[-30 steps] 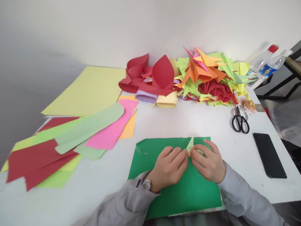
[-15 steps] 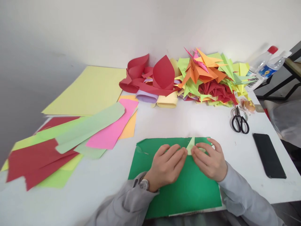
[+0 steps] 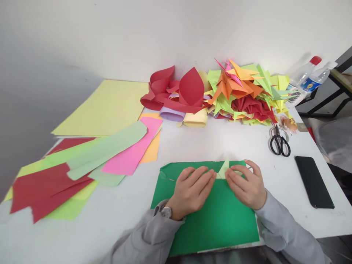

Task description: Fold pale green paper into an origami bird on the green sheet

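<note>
A small pale green folded paper with an upright point lies over the upper part of a green sheet. My left hand, with a watch at the wrist, has its fingertips closed on the paper's left end. The fingers of my right hand are closed on its right side, the index finger raised and bent above. Fingers cover both ends of the folded paper, while its middle shows between the two hands.
Black scissors and a black phone lie at the right. Behind are folded paper pieces, red paper shapes and bottles. Coloured strips and a yellow sheet lie left.
My left hand has shifted slightly left, widening the gap between the hands, so more of the pale green paper shows. The camera view has moved a little.
</note>
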A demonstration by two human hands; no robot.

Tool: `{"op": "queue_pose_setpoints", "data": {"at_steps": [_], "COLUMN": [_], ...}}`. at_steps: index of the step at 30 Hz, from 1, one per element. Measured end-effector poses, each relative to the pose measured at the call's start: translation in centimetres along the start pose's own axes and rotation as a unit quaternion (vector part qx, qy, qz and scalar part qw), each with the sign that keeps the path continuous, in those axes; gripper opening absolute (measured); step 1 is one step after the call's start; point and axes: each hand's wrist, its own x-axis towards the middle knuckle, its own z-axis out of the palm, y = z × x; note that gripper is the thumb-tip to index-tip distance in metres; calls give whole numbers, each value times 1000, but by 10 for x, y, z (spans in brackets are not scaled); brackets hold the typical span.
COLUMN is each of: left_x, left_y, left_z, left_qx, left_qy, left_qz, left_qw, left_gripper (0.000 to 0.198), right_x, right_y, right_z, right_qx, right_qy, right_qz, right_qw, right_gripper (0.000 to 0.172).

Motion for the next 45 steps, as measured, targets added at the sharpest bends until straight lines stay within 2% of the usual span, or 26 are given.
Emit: {"op": "queue_pose_setpoints", "data": {"at_steps": [4,9,14,17,20,23,25,26,27,29,31,33,35,37,41,43,45], "left_x": [-1,-1,-3,-6,-8,-6,-3,-2,-1,1,2,3,3,2,3,4,4], "left_y": [-6,-15,-24,-31,-36,-33,-27,-23,-20,-16,-13,-10,-7,-1,8,9,8], "left_z": [-1,-3,-6,-8,-8,-7,-6,-5,-4,-3,-2,0,2,4,7,7,7], "left_qx": [20,43,65,61,34,-48,-151,-205,-255,-349,-439,-525,-592,-622,-616,-616,-614], "left_qy": [-1,33,25,42,82,105,92,78,64,40,24,5,-23,-47,-64,-59,-50], "left_qz": [-10,-10,-5,-37,-79,-171,-239,-262,-281,-313,-342,-360,-375,-396,-439,-453,-461], "left_qw": [1000,998,998,997,993,978,955,940,923,882,831,771,713,674,650,642,639], "left_gripper": [15,15,15,17,21,20,18,17,15,12,11,13,25,32,12,14,14], "right_x": [-1,-2,-6,-7,-5,-3,0,1,2,3,3,3,1,0,0,0,1], "right_y": [5,11,15,18,19,17,13,11,8,2,-3,-8,-12,-16,-17,-15,-11], "right_z": [1,0,-2,-2,-3,-7,-11,-13,-15,-16,-15,-11,-6,-1,3,3,2], "right_qx": [-1,-8,-4,-6,10,72,166,231,306,449,546,590,586,565,539,538,553], "right_qy": [14,25,23,29,55,65,64,63,58,31,-18,-64,-87,-96,-127,-145,-149], "right_qz": [15,36,53,77,101,136,182,211,250,343,395,417,430,433,421,411,408], "right_qw": [1000,999,998,997,993,986,967,948,917,824,739,689,681,695,718,721,711], "right_gripper": [17,16,15,16,17,17,16,15,12,6,13,21,25,27,32,36,44]}}
